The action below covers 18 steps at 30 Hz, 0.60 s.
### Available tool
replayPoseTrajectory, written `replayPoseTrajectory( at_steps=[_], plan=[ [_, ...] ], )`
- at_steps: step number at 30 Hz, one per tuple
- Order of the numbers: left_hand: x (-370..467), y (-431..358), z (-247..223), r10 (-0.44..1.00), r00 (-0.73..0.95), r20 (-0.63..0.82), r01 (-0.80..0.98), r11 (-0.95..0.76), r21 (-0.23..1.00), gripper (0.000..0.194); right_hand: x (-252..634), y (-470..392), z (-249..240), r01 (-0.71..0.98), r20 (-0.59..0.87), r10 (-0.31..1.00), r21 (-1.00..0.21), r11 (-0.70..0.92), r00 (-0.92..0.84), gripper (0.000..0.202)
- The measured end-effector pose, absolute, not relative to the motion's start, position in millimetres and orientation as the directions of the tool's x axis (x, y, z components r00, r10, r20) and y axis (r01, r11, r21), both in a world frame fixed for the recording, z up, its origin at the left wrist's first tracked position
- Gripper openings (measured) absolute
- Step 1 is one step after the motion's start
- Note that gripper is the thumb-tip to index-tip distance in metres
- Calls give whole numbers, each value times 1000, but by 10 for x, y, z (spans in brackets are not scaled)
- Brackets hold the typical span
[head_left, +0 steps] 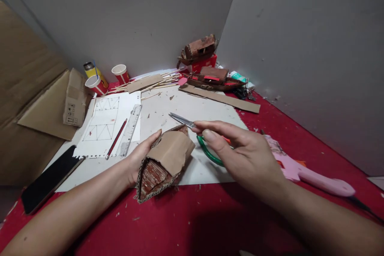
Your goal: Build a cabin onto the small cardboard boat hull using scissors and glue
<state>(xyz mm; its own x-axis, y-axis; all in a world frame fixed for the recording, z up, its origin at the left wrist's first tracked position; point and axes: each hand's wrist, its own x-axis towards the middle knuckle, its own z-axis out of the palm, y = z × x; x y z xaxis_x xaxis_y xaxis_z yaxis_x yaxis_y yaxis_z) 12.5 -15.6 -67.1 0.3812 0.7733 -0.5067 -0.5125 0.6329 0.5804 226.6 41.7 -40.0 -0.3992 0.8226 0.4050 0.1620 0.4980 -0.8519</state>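
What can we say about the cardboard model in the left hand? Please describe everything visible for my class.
The cardboard model looks hollow and somewhat boat-shaped. A plain tan panel curves across its top; at the near end, an opening shows a ribbed, reddish-brown inside that looks painted. Wavy corrugation shows along its cut edges. It sits tilted in the left hand, which grips its left side, over the near edge of the white sheet. Scissor blades lie close to its far end; contact is unclear.
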Motion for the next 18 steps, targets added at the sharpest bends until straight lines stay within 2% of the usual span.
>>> replayPoseTrajectory(
  at_steps=[4,7,13,18],
  plan=[
    [60,-159,-738,663,451,-598,-552,733,397,63,2253,485,-479,189,375,831,-856,480,-411,19],
    [42,-157,-758,623,475,-621,-566,757,326,69,2256,498,-514,218,360,836,-853,475,-414,19],
    [-13,-134,-816,615,552,-563,-585,767,264,72,2278,487,-553,257,349,844,-843,472,-407,15],
    [-2,-124,-853,591,597,-542,-558,792,249,78,2272,497,-560,242,356,851,-851,466,-385,3]
  ],
)
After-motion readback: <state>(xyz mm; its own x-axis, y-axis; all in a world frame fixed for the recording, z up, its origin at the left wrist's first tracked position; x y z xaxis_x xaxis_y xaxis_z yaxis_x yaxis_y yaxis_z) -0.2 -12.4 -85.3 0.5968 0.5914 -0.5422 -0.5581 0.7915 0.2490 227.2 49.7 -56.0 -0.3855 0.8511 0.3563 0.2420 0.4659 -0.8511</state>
